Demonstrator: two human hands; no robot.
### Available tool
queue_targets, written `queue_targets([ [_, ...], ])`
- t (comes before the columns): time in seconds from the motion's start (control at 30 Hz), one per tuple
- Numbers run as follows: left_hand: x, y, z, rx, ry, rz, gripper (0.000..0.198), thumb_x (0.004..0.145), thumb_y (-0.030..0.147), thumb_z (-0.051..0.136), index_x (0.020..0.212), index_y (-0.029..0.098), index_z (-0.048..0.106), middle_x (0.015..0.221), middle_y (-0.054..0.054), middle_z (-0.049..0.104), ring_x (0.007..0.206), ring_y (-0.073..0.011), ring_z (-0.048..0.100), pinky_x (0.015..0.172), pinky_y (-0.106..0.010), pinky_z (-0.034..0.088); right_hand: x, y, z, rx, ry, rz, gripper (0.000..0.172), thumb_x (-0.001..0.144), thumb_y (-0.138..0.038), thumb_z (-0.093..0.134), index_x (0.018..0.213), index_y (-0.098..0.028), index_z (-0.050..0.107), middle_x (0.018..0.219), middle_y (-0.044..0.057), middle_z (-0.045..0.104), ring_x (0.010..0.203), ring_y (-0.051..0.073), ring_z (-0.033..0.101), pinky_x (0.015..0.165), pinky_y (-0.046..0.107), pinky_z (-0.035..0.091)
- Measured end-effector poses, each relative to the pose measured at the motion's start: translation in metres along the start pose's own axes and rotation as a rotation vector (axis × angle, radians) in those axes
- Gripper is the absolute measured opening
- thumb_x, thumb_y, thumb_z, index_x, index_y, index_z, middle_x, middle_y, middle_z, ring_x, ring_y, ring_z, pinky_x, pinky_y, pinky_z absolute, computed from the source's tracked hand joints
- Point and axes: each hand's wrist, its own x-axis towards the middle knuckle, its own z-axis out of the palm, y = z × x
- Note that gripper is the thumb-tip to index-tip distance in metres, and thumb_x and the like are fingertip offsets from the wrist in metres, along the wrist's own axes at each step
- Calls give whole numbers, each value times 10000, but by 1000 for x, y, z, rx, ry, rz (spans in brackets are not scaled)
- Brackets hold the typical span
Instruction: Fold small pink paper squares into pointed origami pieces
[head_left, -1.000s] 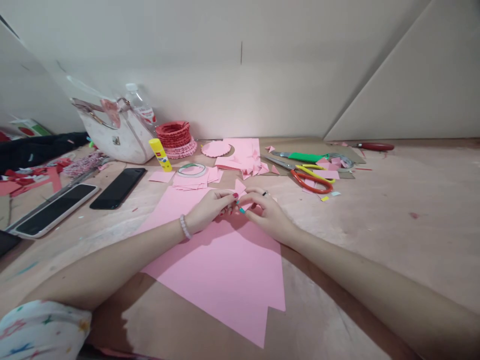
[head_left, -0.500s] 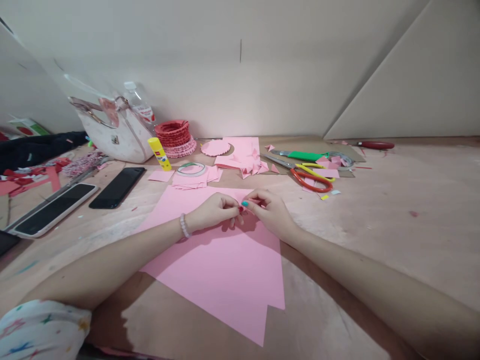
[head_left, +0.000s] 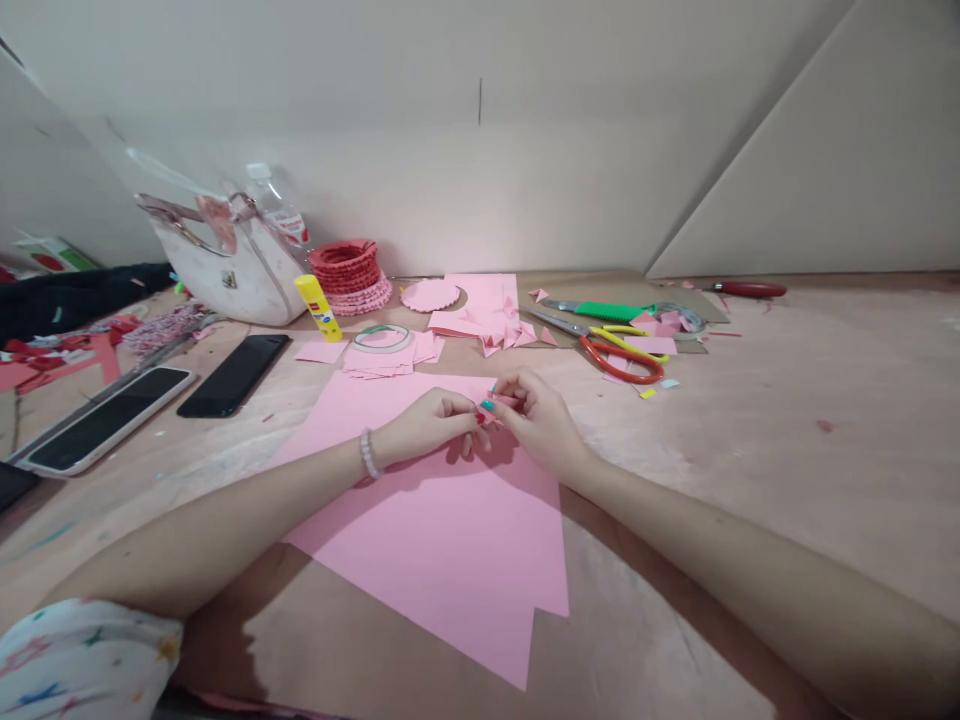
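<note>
No lettering legible at this resolution. Marked surfaces noted as follows. Yellow glue stick (head_left: 319, 309): red patch with pale marks near cap, small blue patch lower on barrel; wording too small to read. Clear plastic bottle (head_left: 279, 205), behind handbag (head_left: 251, 275): red-and-white label (head_left: 295, 229) with line of print, characters blurred. Handbag: metal clasp (head_left: 228, 280) on front; any maker's mark on it too small to tell.

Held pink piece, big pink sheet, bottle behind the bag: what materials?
Held piece: probably paper, matte; thin edge, no shine, but mostly hidden.
Pink sheet: matte paper or thin card; flat, crisp edges.
Bottle: likely clear, glossy plastic; see-through with highlights, glass not excluded.
</note>
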Motion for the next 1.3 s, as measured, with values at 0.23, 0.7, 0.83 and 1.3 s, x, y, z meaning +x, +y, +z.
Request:
queue_targets([
  [0.23,0,-1,0,104,19,10,242,752,310,502,689,93,589,651,-64,625,455,-74,523,403,-173,405,0,2,0,6,0,-6,83,758,-252,520,773,-191,466,685,-16,521,599,106,518,543,238,397],
  [0.7,-1,-1,0,96,82,-27,202,753,281,481,695,108,566,540,0,556,361,-59,474,372,-171,354,2,1,-3,197,-210,82,183,785,-272,515,932,-198,434,720,-22,532,579,82,493,515,203,351],
  [0.83,-1,2,1,84,112,-36,188,748,276,482,677,115,549,520,19,539,336,-50,454,355,-165,326,2,0,-3,210,-202,87,209,784,-276,517,956,-195,430,715,-17,531,614,96,508,524,208,352],
  [1.3,-3,4,2,95,138,-60,198,730,293,482,619,130,499,486,31,498,314,-45,400,319,-166,261,0,0,-3,220,-261,80,251,771,-197,493,1010,-209,418,711,-34,523,599,83,502,524,197,345],
])
